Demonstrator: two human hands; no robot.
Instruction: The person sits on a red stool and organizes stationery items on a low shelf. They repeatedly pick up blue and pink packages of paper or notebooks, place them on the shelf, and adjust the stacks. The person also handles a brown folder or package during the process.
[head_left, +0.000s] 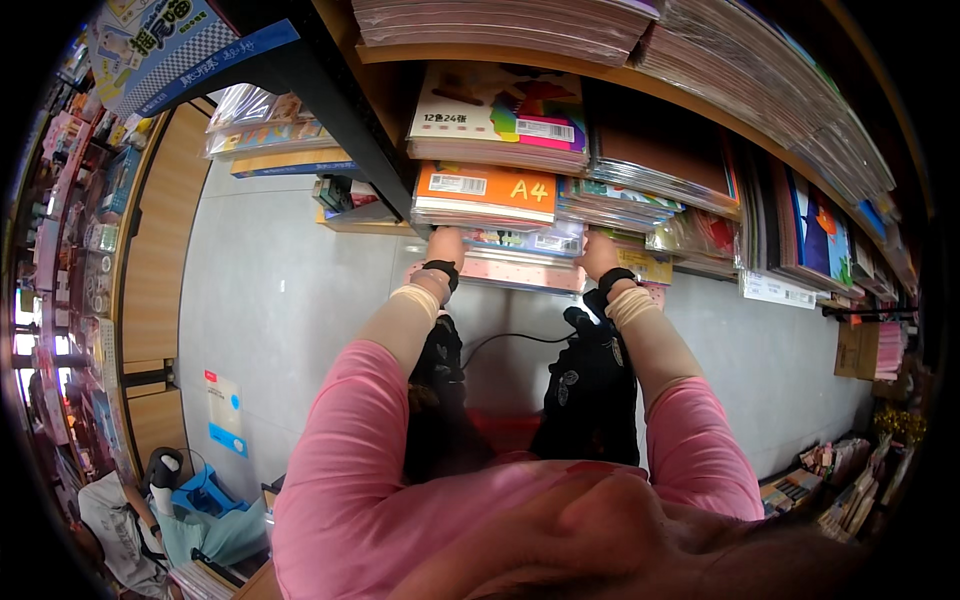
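Note:
My left hand (447, 247) grips the left side of a stack of plastic-wrapped paper packs (525, 274) at the lower shelf's front. On the stack's right side is my right hand (598, 256), its fingers partly hidden at the edge. The stack juts out over the floor, with a pink dotted pack low in it. Just above it lie paper packs with an orange cover (486, 187), and above those a pile with a cream cover (461, 105). Both wrists wear dark bands.
A black shelf upright (330, 97) stands left of the piles. Brown paper packs (660, 150) and more wrapped packs fill the shelf to the right. A thin cable (510, 336) lies on the floor between my legs. Another person (120, 525) is at the lower left beside a blue container (214, 495).

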